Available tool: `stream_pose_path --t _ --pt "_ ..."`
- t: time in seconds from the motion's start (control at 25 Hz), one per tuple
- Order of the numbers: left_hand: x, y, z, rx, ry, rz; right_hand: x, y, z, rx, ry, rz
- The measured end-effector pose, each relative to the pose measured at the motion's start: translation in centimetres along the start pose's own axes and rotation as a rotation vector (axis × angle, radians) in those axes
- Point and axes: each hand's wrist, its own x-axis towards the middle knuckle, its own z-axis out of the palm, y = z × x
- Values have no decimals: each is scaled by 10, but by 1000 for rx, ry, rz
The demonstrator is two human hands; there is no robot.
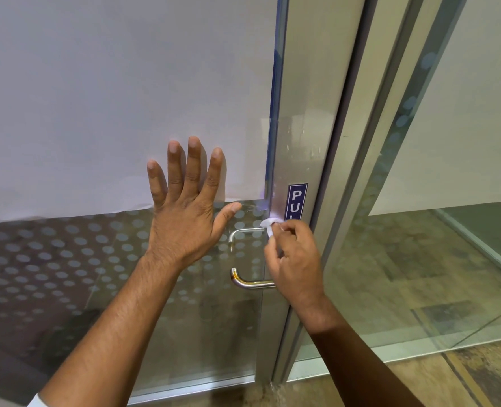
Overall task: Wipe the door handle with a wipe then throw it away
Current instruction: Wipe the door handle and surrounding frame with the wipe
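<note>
A steel U-shaped door handle (249, 284) is fixed to a glass door near its metal edge frame. My right hand (295, 259) is shut on a small white wipe (270, 226), pressing it against the handle's upper end, where the bar meets the frame. That hand hides the handle's mounting points. My left hand (189, 207) lies flat on the glass to the left of the handle, fingers spread, holding nothing.
The glass door (96, 259) has a frosted dot pattern below and white paper (111, 98) covering its upper part. A blue PULL sign (297, 199) sits on the metal frame (308, 127). To the right stand a fixed glass panel (419, 259) and tiled floor (419, 377).
</note>
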Motion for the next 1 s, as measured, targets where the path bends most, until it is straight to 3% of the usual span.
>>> stream_pose_path --t 0.12,0.2,0.28,0.36,0.48,0.56,0.68,0.88,1.0 --pt "0 1 0 7 -3 2 -1 9 -6 187 -18 215" --pt "0 2 -1 12 -7 3 17 4 -10 168 83 190" --pt "0 2 -1 13 -7 1 30 -4 -9 62 139 49" --pt "0 1 -1 11 -1 -2 24 -7 -1 -4 107 -43" --pt "0 2 -2 2 3 6 -2 2 0 49 -18 28" --pt "-1 2 -2 8 4 8 6 6 -7 128 45 92" --pt "0 3 -2 8 -2 3 30 1 -7 72 131 42" --pt "0 2 -4 -9 -5 7 -6 11 0 -187 -132 -43" --pt "-1 2 -3 -4 8 17 9 10 -10 10 -61 29"
